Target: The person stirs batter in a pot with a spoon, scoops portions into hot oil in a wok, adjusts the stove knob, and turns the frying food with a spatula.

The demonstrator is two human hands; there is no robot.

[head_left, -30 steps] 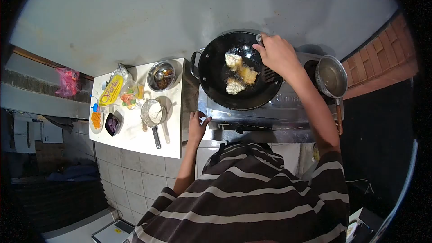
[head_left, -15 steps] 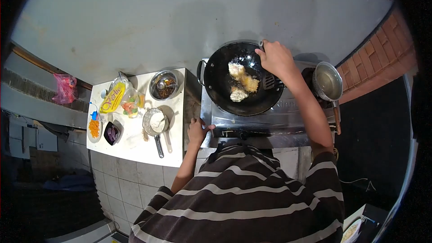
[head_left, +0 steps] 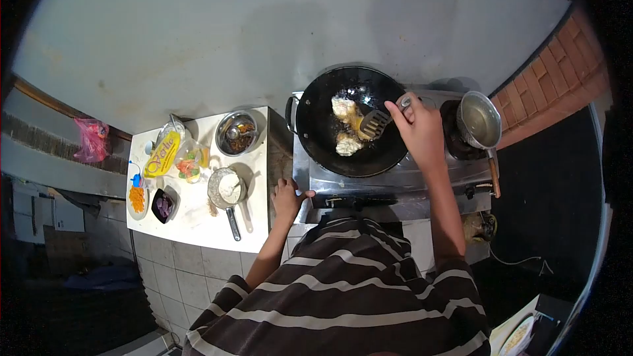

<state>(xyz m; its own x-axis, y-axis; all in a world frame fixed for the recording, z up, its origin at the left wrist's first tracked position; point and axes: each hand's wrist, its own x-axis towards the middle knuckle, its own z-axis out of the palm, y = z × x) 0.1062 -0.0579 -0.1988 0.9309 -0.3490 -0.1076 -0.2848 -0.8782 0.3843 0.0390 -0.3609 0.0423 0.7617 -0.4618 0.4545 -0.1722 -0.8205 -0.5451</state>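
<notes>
My right hand (head_left: 419,125) is closed round the handle of a slotted spatula (head_left: 375,124). The spatula's blade lies over the right side of the frying food, partly covering a golden piece. Two whitish battered pieces, an upper one (head_left: 343,106) and a lower one (head_left: 348,144), sit in dark oil in the black wok (head_left: 323,153). At the stove's left front corner rests my left hand (head_left: 286,199), fingers apart, thumb against the metal edge, holding nothing. Beneath the wok is the steel gas stove (head_left: 389,188).
A saucepan of liquid (head_left: 479,120) stands on the right burner, its wooden handle pointing toward me. The white table (head_left: 191,227) on the left bears a floury pan (head_left: 227,188), a steel bowl (head_left: 237,133), a yellow packet (head_left: 162,154), chopped carrots (head_left: 136,199) and a dark dish (head_left: 163,206).
My right hand has moved down and right from the wok's upper rim. The spatula blade has swung left onto the golden food. My left hand stays at the stove edge.
</notes>
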